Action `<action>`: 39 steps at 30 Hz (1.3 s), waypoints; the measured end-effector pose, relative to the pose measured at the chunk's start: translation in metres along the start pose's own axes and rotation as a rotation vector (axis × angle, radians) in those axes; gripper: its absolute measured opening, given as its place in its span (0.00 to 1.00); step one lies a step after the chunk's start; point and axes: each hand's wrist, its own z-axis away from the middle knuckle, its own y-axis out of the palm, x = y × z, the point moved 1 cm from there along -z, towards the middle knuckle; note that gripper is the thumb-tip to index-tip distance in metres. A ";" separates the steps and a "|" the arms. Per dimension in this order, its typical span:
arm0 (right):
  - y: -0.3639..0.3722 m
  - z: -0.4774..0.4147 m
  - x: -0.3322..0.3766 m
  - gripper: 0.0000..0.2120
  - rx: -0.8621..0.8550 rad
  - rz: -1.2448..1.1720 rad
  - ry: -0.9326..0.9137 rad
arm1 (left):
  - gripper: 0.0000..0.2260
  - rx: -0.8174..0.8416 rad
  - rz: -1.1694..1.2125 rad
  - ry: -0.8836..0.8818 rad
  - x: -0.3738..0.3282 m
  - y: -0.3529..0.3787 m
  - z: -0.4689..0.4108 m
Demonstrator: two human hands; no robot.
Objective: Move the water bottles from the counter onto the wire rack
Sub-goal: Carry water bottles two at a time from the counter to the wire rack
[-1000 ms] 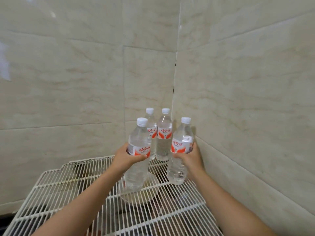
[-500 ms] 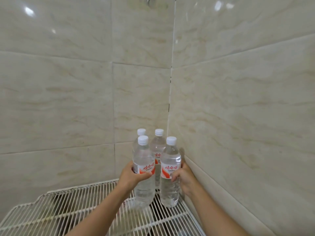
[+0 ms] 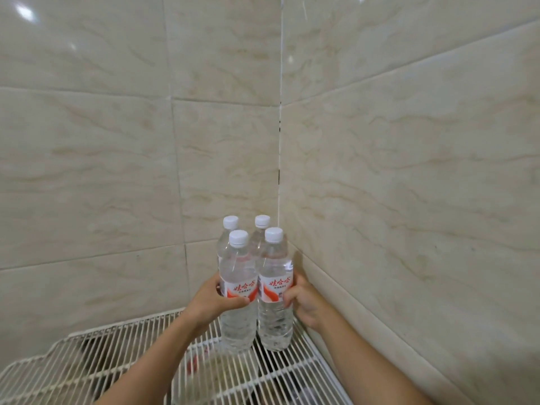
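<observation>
- Since a second ago, the two held bottles have been drawn together and carried back towards the corner of the wire rack [image 3: 87, 363]; the gap seen between them then has been closed.
- Against the frame half a second ago, little change is seen: the same grasp is kept and the same close group of four is formed.
- The front left bottle [image 3: 237, 267] is grasped by the left hand [image 3: 213, 302], whose fingers [image 3: 236, 302] are wrapped round it at the lower edge of the label.
- The front right bottle [image 3: 274, 264] is grasped by the right hand [image 3: 306, 305], with fingers [image 3: 287, 298] curled round its side at label height.
- Both held bottles are kept upright, long axes vertical, white caps pointing up, red and white labels turned towards the camera.
- Their bases are seen at the level of the rack wires and appear to rest on them.
- The two bottles are placed just beside each other, sides apparently touching.
- Directly behind them the back left bottle [image 3: 230, 222] and the back right bottle [image 3: 262, 221] are stood upright, caps up, mostly hidden.
- The group is set in the far right corner of the rack, near the tiled wall [image 3: 409, 171].
</observation>
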 end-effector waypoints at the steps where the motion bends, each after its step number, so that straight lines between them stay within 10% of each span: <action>1: 0.000 0.002 -0.001 0.34 -0.014 0.004 -0.007 | 0.22 0.004 0.000 0.001 -0.001 0.001 0.001; 22: 0.061 0.074 -0.031 0.37 -0.685 0.633 -0.331 | 0.33 -0.262 -0.260 -0.095 0.021 -0.037 0.088; 31: 0.135 0.104 -0.036 0.30 -0.109 1.137 -0.441 | 0.23 -0.373 -0.375 -0.108 0.029 -0.101 0.157; 39: 0.200 0.128 -0.051 0.29 0.345 1.407 -0.482 | 0.22 -0.508 -1.036 -0.169 0.040 -0.140 0.257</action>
